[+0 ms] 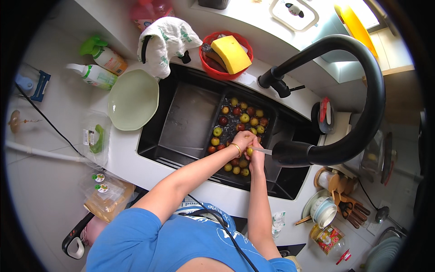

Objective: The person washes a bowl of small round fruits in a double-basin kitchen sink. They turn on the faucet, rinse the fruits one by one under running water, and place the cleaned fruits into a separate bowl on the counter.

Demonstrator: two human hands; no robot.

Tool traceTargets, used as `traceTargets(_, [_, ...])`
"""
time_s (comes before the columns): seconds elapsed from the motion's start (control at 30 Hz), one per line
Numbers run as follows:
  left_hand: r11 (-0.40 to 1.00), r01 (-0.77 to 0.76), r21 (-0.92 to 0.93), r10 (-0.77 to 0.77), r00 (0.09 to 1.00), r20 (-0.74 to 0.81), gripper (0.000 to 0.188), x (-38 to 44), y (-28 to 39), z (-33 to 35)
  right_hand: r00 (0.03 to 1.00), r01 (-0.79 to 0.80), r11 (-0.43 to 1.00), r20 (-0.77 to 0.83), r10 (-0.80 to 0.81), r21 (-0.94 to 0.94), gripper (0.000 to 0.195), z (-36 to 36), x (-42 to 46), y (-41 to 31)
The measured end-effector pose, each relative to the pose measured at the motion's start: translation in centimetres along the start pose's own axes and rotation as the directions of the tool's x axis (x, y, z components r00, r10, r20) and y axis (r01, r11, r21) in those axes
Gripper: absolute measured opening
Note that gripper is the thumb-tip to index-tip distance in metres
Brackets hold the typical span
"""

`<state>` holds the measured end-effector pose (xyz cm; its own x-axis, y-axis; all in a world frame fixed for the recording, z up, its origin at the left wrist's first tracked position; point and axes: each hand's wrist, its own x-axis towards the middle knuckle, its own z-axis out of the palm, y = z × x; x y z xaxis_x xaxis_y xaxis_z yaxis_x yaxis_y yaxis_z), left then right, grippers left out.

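Both my hands meet over a black basin (271,117) of small red and yellow-green plum-like fruits (244,118) lying in water. My right hand (258,157) holds a yellow-green fruit (249,151) beside a thin stream of water (261,150) from the black faucet head (289,153). My left hand (243,140), with a gold bangle (236,149) at the wrist, touches the fingers of the right. Its fingertips are partly hidden, so whether it grips anything is unclear. The basin sits inside a black sink (190,112).
The faucet's tall black neck (373,85) arches at the right. Behind the sink stands a red basket (221,75) with a yellow sponge (231,54). A pale green bowl (134,100) rests at the left rim; stacked bowls (323,210) and an oil bottle (329,241) are at right.
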<state>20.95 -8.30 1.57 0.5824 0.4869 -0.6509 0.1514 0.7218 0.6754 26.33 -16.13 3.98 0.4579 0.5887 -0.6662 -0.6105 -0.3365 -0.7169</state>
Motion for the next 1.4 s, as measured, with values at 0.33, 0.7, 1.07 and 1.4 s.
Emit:
traceTargets(0.33, [0.975, 0.114, -0.189, -0.121, 0.992, -0.029, 0.032, 0.2, -0.2, -1.2, 0.948, 0.314, 0.942, -0.010, -0.317, -0.119, 0.027, 1.3, -0.5, 1.0])
traceTargets(0.7, [0.600, -0.313, 0.736, 0.301, 0.941, 0.155, 0.030, -0.8, -1.3, -3.1, 0.998, 0.052, 0.975, 0.048, -0.042, -0.218, 0.012, -0.4, -3.1, 1.1])
traceTargets(1.07, [0.296, -0.104, 0.950, 0.617, 0.780, -0.106, 0.048, -17.7, 13.0, -19.7, 0.647, 0.757, 0.357, 0.554, -0.524, -0.547, 0.036, 20.3, -7.0, 0.4])
traceTargets(1.4, [0.227, 0.183, 0.957, 0.721, 0.629, -0.291, 0.031, -16.6, 15.1, -33.3, 0.404, 0.884, 0.026, 0.736, -0.543, -0.467, 0.033, 34.4, -3.2, 3.8])
